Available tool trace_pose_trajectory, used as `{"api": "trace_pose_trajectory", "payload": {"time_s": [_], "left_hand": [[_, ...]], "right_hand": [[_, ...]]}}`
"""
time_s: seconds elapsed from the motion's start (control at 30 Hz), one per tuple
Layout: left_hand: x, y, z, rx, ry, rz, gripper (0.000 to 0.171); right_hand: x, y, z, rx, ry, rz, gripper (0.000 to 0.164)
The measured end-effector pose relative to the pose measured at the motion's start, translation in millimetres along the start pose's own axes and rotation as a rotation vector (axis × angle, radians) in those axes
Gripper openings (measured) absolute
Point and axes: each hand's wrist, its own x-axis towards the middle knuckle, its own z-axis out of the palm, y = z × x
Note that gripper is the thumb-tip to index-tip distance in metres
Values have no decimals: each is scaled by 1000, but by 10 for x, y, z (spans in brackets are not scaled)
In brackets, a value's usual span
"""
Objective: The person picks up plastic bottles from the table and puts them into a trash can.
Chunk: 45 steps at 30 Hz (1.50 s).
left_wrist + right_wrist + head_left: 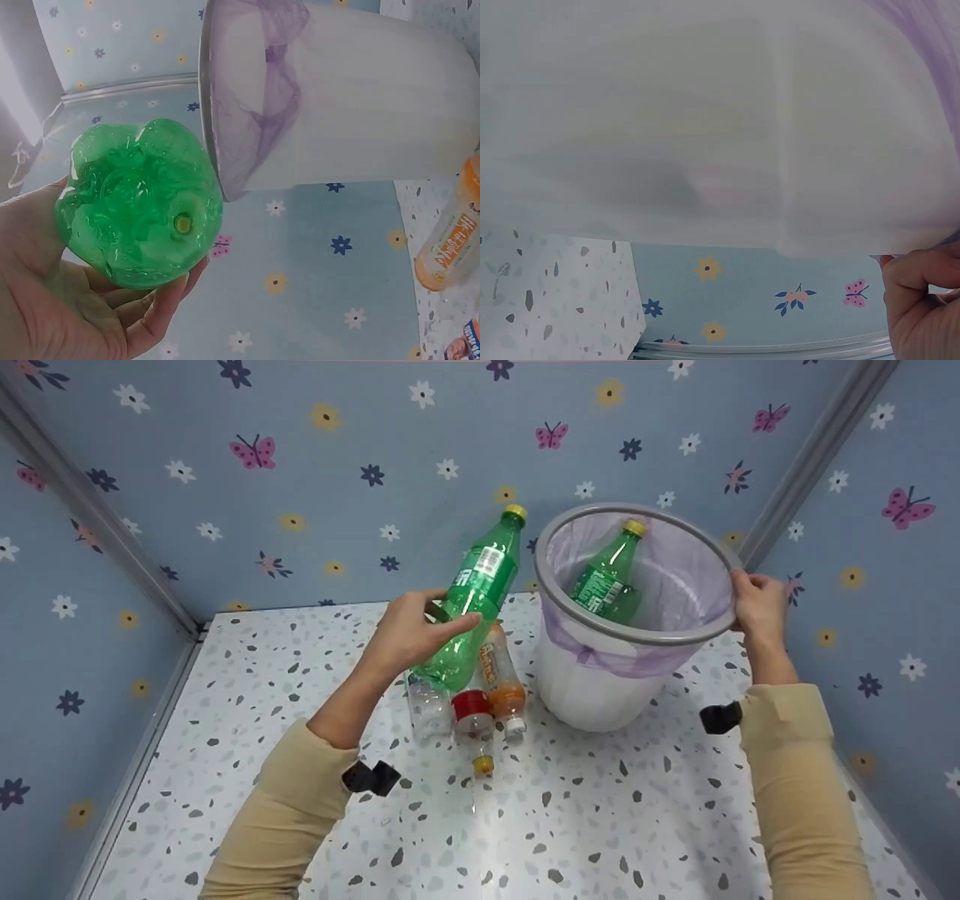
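My left hand point(411, 631) grips a green plastic bottle point(482, 585) with a yellow cap, tilted and raised left of the trash can. In the left wrist view the green bottle's base point(139, 202) faces the camera, fingers curled round its side. My right hand point(760, 604) holds the grey rim point(637, 636) of the white trash can point(592, 701), which has a purple liner point(694, 585). Inside the can leans another green bottle point(606, 577) with a yellow cap. In the right wrist view the can's white wall point(667, 112) covers most of the picture, with the right hand at its edge.
On the speckled table point(570, 817), below the held bottle, lie a red-labelled bottle point(472, 716) with a yellow cap, an orange-labelled bottle point(504, 679) with a white cap, and a clear bottle point(430, 711). Flowered panels point(420, 472) enclose the back and sides.
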Motion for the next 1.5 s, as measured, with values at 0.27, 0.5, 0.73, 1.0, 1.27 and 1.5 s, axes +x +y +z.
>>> {"api": "trace_pose_trajectory", "payload": {"time_s": [0.27, 0.5, 0.73, 1.0, 1.27, 1.5], "left_hand": [[59, 399, -2, 71, -26, 52, 71], [174, 686, 76, 101, -46, 95, 63], [274, 914, 163, 164, -84, 99, 62], [398, 1230, 307, 303, -113, 97, 51], [509, 1478, 504, 500, -108, 101, 44], [635, 1661, 703, 646, -154, 48, 52]], "right_hand": [[-5, 4, 9, -7, 9, -1, 52], [-14, 17, 26, -49, 21, 4, 52], [-13, -1, 38, -45, 33, -13, 51], [-4, -3, 24, -18, 20, 6, 50], [1, 10, 21, -23, 26, 1, 49], [6, 2, 14, -17, 17, 12, 44]]}}
